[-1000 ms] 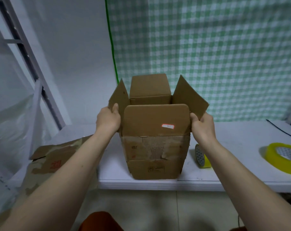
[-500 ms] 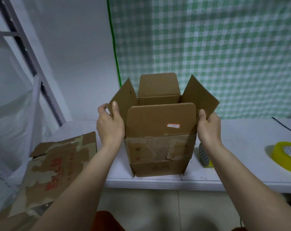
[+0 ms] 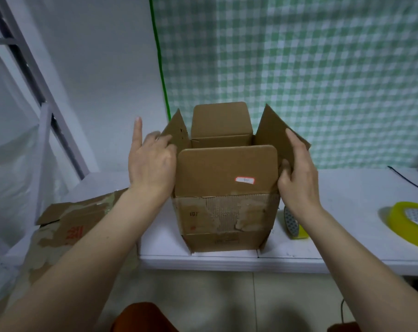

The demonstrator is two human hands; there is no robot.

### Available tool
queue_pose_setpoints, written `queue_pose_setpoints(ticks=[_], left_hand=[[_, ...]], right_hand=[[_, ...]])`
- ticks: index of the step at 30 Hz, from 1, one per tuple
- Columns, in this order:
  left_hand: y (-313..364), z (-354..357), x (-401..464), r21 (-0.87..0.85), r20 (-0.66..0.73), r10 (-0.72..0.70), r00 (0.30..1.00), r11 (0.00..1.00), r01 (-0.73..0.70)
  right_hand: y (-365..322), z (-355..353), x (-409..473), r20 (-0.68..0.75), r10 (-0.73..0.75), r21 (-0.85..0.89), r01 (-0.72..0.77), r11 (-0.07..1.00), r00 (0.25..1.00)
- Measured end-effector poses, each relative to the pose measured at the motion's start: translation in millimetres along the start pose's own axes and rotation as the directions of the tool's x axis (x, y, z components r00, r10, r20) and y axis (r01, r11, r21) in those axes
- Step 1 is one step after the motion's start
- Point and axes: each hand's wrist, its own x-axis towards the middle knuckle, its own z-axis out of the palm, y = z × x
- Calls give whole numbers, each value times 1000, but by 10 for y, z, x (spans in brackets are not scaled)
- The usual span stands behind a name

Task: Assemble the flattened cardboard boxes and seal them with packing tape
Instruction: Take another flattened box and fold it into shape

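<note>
Left hand (image 3: 153, 164) loose, fingers straight — touching the cardboard box (image 3: 224, 207) left flap. Right hand (image 3: 296, 173) grips the right flap; tape roll (image 3: 295, 226) just below its wrist.

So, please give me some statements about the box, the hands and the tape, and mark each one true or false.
1. All four top flaps of the box stand open. True.
2. The right hand touches the right side flap. True.
3. The left hand holds a tape roll. False: it touches the left side flap, index finger pointing up.
4. Only one tape roll lies on the table. False: a small tape roll and a large yellow roll are there.
</note>
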Motion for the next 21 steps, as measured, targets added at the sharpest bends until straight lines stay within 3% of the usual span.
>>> queue_pose_setpoints(ticks=[3,6,7,9,11,13,17,21], left_hand=[[-25,-90,26,-221,64,-52,997,973,65],[-83,-224,-25,-519,162,-174,971,822,234],[-98,-250,-45,-584,148,-165,975,781,220],[-89,-265,-70,-590,120,-72,990,797,129],[-73,-219,-62,-396,148,-19,989,915,77],[-31,-169,-59,-85,158,-19,987,996,33],[45,-153,-71,145,162,-20,987,989,-4],[189,-160,-82,375,245,28,969,919,-122]], right_hand=[[-11,4,-11,26,37,-2,-36,999,999],[-17,-21,-27,19,37,7,-37,999,999],[-15,-32,-24,25,36,8,-36,999,999],[-16,-40,-14,39,38,16,-39,999,999],[-30,-43,-12,47,43,29,-44,999,998],[-55,-43,-20,48,43,25,-44,999,998],[-61,-49,-33,38,34,-4,-34,999,999],[-46,-56,-59,36,44,-9,-44,999,998]])
